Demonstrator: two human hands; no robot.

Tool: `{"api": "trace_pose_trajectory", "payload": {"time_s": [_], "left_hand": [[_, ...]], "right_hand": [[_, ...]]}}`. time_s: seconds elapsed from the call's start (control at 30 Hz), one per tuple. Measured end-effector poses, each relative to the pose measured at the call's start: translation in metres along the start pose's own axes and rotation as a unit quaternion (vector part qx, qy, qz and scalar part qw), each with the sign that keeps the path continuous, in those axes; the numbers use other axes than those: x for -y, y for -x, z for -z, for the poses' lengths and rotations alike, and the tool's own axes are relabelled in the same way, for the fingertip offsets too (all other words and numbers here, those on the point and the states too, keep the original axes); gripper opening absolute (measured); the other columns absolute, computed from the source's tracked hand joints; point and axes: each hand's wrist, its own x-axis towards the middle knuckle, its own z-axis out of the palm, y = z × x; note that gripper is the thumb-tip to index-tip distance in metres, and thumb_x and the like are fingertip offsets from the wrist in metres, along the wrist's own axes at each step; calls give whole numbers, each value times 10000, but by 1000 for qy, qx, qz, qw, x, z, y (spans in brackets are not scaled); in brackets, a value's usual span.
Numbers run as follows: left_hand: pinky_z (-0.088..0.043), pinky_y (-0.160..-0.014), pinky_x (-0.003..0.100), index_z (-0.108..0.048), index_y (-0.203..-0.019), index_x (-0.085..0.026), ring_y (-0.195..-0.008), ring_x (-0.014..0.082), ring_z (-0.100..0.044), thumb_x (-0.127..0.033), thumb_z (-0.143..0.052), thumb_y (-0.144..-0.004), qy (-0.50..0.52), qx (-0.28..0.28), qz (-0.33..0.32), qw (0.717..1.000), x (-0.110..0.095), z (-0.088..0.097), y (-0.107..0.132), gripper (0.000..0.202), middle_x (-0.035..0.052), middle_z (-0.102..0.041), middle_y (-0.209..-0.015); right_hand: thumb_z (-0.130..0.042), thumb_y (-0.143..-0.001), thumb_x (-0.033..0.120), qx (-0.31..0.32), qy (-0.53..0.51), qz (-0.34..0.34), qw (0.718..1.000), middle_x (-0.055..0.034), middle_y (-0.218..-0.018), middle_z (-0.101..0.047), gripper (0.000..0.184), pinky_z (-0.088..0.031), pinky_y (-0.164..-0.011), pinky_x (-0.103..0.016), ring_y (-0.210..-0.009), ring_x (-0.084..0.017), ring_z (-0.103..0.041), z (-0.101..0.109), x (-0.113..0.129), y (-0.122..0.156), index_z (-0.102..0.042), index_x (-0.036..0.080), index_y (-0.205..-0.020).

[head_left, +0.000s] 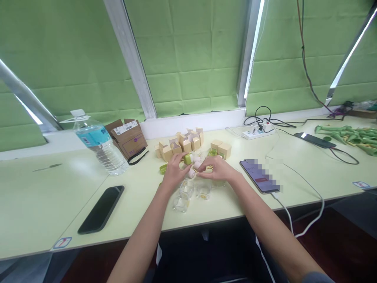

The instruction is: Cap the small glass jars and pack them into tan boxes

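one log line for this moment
left hand: holds green piece | right hand: at pale pink pieces | clear containers: on table

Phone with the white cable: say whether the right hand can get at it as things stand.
Probably yes: the right hand is among small pink pieces, but the phone lies just to its right, with nothing visible between them; the white cable leaves from the near end.
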Motion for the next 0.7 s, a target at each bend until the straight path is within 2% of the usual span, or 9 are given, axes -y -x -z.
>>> {"api": "trace_pose_trajectory", "payload": {"time_s": [0.13,0.27,0.47,0.7], "left_hand": [[-537,-941,390,-623,-1249,-240,-1059,236,-663,-283,-750,-832,-15,-1,3,1000,2,-1,0,437,67,-668,-1155],[-531,-948,392,-620,-1253,-242,-1063,233,-658,-289,-739,-843,-14,0,-1,1000,2,-1,0,430,67,-667,-1158],[-530,-941,393,-616,-1266,-242,-1055,234,-653,-302,-733,-850,-8,6,2,1000,-1,0,1,436,69,-664,-1155],[-530,-933,401,-615,-1273,-248,-1047,237,-651,-302,-727,-854,-4,11,4,1000,1,-1,1,437,72,-655,-1143]], "right_hand": [[-821,-756,470,97,-3,-47,994,-14,-797,-786,255,-485,-708,-264,-717,-167,-706,3,2,1,-809,222,-816],[-766,-805,364,134,-2,-81,988,-14,-767,-784,166,-464,-662,-245,-677,-155,-694,1,-1,1,-820,208,-823],[-723,-840,288,106,43,-78,990,-11,-784,-783,120,-439,-668,-253,-672,-149,-669,-4,-10,-1,-809,209,-813],[-679,-906,381,28,115,-90,989,-28,-803,-777,205,-417,-675,-264,-722,-168,-668,-4,-11,-2,-800,233,-832]]}}
